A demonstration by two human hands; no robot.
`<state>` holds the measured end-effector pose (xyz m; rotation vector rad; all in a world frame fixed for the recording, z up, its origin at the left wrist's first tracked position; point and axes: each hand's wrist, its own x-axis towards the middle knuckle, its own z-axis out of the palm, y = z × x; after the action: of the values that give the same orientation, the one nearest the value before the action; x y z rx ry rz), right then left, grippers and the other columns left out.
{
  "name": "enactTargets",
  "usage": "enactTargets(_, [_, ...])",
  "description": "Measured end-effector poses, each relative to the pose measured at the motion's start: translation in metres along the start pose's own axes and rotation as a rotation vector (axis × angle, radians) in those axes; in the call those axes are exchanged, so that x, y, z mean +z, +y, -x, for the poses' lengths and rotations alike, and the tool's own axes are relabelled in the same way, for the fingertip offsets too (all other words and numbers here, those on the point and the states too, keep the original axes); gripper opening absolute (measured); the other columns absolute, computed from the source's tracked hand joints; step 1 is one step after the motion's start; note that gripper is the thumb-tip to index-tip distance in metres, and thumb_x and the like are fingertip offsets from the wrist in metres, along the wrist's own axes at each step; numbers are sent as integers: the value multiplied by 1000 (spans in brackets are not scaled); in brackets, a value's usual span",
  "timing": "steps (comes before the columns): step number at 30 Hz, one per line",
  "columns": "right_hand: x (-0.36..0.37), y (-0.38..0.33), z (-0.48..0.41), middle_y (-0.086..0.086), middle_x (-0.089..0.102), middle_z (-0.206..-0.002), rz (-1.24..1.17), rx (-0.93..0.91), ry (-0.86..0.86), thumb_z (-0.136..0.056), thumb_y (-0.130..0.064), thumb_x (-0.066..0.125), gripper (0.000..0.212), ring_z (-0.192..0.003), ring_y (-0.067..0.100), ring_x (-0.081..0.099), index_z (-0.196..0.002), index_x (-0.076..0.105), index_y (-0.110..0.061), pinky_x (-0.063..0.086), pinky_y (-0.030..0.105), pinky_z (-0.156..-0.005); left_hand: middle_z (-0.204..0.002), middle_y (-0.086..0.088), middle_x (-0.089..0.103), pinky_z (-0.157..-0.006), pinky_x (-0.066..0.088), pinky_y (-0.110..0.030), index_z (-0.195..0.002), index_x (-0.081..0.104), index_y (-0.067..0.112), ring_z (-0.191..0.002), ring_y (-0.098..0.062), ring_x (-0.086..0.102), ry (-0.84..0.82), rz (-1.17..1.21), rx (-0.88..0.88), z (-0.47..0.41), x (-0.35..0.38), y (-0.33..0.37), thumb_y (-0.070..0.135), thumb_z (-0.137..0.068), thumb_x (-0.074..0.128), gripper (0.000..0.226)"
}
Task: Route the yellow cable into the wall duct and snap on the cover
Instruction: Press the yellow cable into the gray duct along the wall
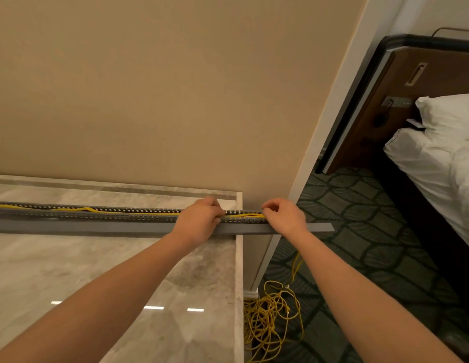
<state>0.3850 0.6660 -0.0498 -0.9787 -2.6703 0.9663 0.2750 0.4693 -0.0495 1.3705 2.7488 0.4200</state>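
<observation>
**Inspector:** Where did the duct sit when you checked it?

**Me:** The slotted grey duct (110,214) lay flat along the marble counter (71,271), near the beige wall (176,87), its right end overhanging the counter's edge. The flat grey cover (97,227) lay just in front of it, not snapped on.

**Inspector:** And the cable?

**Me:** The yellow cable (139,212) ran inside the open channel from the left, wavy in places, and passed under both my hands. The remainder hung down past the counter end to a loose tangle (267,315) on the patterned carpet (359,218).

**Inspector:** State of your hands?

**Me:** My left hand (199,218) was curled over the duct, fingers closed down onto it. My right hand (285,216) pinched at the duct's end, fingertips drawn together where the cable emerged. Whether they gripped the cable itself I could not tell.
</observation>
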Motion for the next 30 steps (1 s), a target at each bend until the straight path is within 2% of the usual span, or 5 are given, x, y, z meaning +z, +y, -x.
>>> enactTargets(5, [15, -6, 11, -16, 67, -99, 132, -85, -5, -85, -42, 54, 22, -106, 15, 57, -104, 65, -39, -6, 59, -113, -129, 11, 53, -84, 52, -35, -127, 59, 28, -118, -15, 52, 24, -74, 28, 10, 2, -3, 25, -93, 54, 35])
enactTargets(9, [17, -14, 17, -10, 65, -108, 196, -216, -2, -81, -38, 58, 28, -110, 19, 54, -108, 63, -37, 15, 56, -111, -133, 2, 52, -87, 51, -37, -131, 55, 24, -121, -21, 51, 78, -100, 64, 23, 5, -7, 20, -86, 62, 45])
enactTargets(12, [19, -18, 22, -9, 62, -104, 228, -387, 106, -80, -33, 60, 27, -105, 17, 51, -106, 67, -32, 36, 39, -98, -106, -2, 62, -71, 51, -35, -108, 67, 19, -97, -25, 61, 184, -108, 102, 34, 4, -6, 14, -67, 78, 43])
enactTargets(20, [45, -50, 38, -7, 51, -94, 444, -490, 30, -75, -40, 62, 34, -101, 19, 45, -107, 69, -36, 30, 33, -86, -116, -1, 59, -94, 44, -35, -115, 58, 19, -110, -24, 55, 151, -154, -13, 69, 22, -20, 26, -76, 61, 40])
enactTargets(30, [71, -85, 62, -8, 68, -98, 502, -725, -169, -78, -46, 55, 39, -100, 20, 53, -113, 66, -33, 39, 35, -83, -116, -3, 53, -87, 40, -37, -118, 49, 16, -106, -25, 54, 38, -89, -46, 93, 14, -32, 27, -91, 51, 29])
